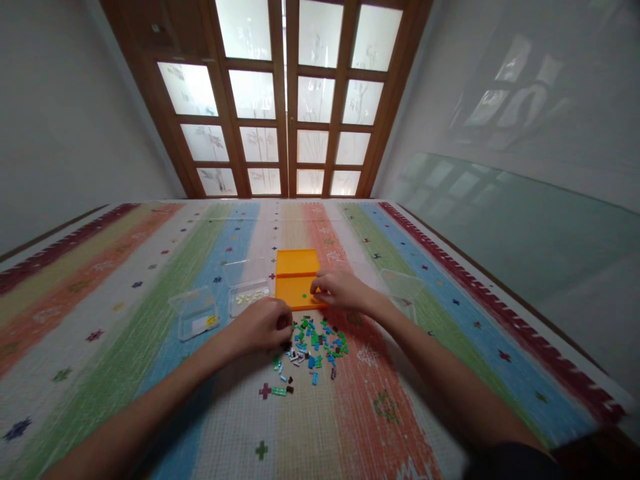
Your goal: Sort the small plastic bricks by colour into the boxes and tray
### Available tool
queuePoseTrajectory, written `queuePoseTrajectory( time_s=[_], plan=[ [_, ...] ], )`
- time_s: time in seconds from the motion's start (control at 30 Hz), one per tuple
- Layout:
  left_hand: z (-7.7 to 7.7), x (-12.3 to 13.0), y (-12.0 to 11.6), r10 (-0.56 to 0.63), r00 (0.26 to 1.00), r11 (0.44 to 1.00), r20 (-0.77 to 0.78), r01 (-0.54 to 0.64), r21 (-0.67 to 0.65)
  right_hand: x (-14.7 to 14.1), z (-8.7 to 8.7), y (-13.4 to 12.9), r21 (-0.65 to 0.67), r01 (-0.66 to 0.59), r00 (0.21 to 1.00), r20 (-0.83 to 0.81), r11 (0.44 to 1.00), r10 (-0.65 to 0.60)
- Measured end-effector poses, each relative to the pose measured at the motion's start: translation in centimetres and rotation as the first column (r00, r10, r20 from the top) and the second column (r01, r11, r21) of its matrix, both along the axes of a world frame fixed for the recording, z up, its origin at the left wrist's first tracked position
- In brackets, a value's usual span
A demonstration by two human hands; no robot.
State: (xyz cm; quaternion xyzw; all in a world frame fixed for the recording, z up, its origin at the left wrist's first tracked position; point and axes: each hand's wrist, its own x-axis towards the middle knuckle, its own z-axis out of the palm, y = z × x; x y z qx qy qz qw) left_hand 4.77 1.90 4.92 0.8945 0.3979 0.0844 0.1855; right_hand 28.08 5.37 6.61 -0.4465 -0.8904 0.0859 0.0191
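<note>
An orange open case (296, 262) lies at the centre, with a small green piece (305, 295) in its near half. Over the right side of that half is my right hand (340, 288), its fingers bent together; anything between them is too small to name. My left hand (265, 325) is at the left edge of a pile of small bricks (315, 340), just below the case, fingers curled and pressed together. What it grips, if anything, is hidden. The bricks are green, blue, brown and pale, loosely scattered.
A clear box (249, 293) with pale yellow pieces stands left of the case. Farther left, another clear box (193, 323) holds yellow pieces. A clear container (403, 287) lies behind my right forearm. A striped cloth (240, 433) covers the table; wooden glass doors (287, 100) stand beyond.
</note>
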Motion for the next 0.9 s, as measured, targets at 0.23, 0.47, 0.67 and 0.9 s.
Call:
queuePoseTrajectory(
  time_s=[0.23,0.47,0.67,0.9],
  plan=[
    [2.1,0.6,4.3,0.131,0.986,0.983,-0.102,-0.116,0.140,-0.6,-0.4,-0.6,-0.134,-0.176,0.984,-0.030,0.975,0.173],
    [0.1,2.4,6.1,0.188,0.952,0.966,-0.242,-0.134,0.223,-1.7,-1.1,-1.1,-0.165,-0.217,0.975,0.004,0.962,0.221],
    [-0.3,2.1,5.9,0.174,0.942,0.972,-0.288,-0.119,0.201,-1.9,-1.2,-1.1,-0.173,-0.184,0.982,0.007,0.968,0.188],
    [-0.1,2.0,5.8,0.178,0.941,0.971,-0.287,-0.120,0.207,-2.1,-0.7,-1.4,-0.169,-0.177,0.982,0.034,0.970,0.185]
  ],
)
